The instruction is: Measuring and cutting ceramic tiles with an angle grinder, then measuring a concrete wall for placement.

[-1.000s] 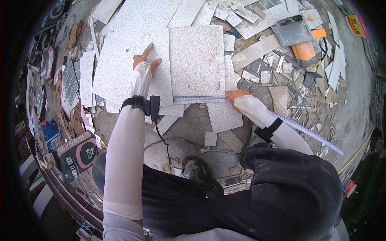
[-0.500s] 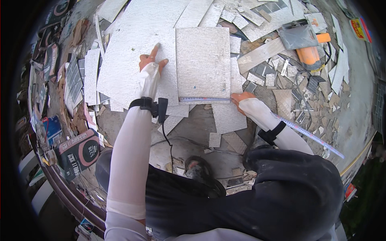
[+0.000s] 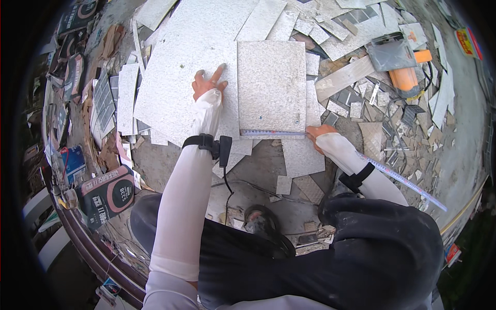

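My left hand rests on a large speckled white board, fingers spread, just left of a smaller rectangular speckled board. A tape measure's printed blade stretches along that smaller board's lower edge. At its lower right corner my right hand has curled fingers gripping the tape, whose case I cannot make out. More blade runs out beyond my right forearm, slanting down to the right. A black strap with a device and cable is on my left wrist.
An orange-and-grey power tool lies at upper right among broken offcuts. Dark printed bags and a blue box line the left. Cables cross the grey floor near my legs. A raised rim runs along the lower left.
The whole scene has shifted right and slightly down in the picture. My left hand has slid a little right toward the smaller board; my right hand keeps its place at the corner.
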Motion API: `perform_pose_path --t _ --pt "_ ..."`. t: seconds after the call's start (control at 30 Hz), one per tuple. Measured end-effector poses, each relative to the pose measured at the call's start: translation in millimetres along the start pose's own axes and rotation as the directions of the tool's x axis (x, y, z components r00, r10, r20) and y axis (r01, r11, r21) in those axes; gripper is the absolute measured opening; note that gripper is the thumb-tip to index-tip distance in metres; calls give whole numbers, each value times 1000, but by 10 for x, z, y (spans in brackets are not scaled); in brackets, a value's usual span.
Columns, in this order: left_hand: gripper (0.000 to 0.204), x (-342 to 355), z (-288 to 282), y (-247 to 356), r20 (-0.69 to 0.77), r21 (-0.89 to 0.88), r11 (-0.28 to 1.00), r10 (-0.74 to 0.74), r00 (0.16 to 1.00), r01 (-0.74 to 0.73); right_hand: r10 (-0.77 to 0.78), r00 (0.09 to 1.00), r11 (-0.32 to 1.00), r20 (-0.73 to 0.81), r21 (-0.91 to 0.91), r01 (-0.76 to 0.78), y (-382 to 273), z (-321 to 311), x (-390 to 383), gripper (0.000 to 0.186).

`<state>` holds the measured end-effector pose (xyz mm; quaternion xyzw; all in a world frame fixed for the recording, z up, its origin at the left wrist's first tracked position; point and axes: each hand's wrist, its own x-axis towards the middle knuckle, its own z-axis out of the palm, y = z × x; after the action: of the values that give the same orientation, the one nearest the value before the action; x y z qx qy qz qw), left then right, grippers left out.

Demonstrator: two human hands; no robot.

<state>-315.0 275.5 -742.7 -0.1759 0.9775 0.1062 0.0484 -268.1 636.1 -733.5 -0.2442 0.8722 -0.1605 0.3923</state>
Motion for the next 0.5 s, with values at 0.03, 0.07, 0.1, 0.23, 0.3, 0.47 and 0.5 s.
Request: perform_pose_path --t 0.03,0.07,0.1,0.23,0.3,0.47,0.5 --pt "54 9 8 -12 5 17 1000 -15 1000 15 23 999 1000 25 11 -23 -23 -15 7 23" --pt "53 12 26 -15 12 31 999 -29 1000 28 50 997 999 52 19 -51 -30 -20 6 23" --pt "53 6 42 -23 12 31 999 -29 1000 28 50 997 999 52 19 -51 -30 -17 3 23" --pt "52 -21 59 0 5 56 998 -11 1000 11 7 1000 1000 6 -5 -7 -1 12 -8 23" --pt "51 -38 65 31 14 73 997 -11 1000 10 -5 1000 1000 -13 -12 5 42 72 20 23" --pt "49 -57 71 101 45 114 993 -28 999 23 -18 1000 998 -25 -57 17 194 244 123 22" --pt "49 -56 60 77 44 120 992 -30 999 24 -23 999 998 -25 -53 21 175 249 128 22"
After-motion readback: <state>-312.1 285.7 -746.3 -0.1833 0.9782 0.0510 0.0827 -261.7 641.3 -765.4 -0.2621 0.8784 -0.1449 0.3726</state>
